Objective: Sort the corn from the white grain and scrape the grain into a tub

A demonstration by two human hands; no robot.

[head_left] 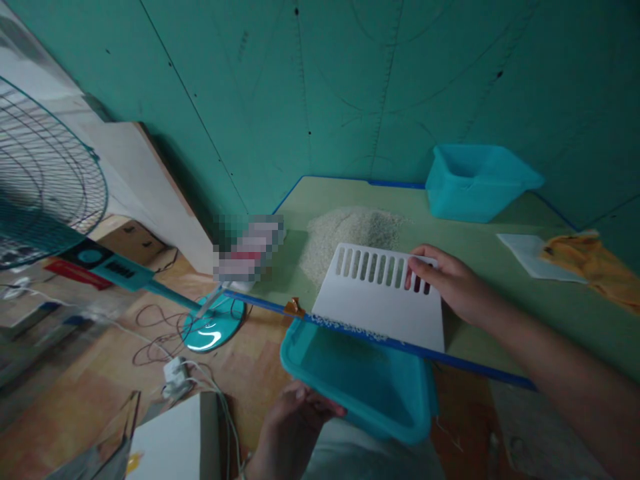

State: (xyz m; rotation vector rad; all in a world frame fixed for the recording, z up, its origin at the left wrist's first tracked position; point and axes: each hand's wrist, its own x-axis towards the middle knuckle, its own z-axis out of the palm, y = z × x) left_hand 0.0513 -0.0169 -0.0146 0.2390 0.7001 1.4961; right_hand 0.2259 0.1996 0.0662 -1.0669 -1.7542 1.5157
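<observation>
Head view: the right hand (453, 283) holds a stiff, light white plastic slotted scraper (377, 310) at the worktop's (500, 333) edge, fingers (419, 261) hooked through its slots, a secure hold. The left hand (293, 430), fingers pressed together, clasps the rim of a light turquoise plastic tub (380, 427) below.

A makeshift workroom with teal board walls (350, 87), a standing fan (45, 173), and loose cables (155, 333).

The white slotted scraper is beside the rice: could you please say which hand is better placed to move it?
Right, probably: the right hand grips the scraper; the left hand holds the teal tub.
</observation>
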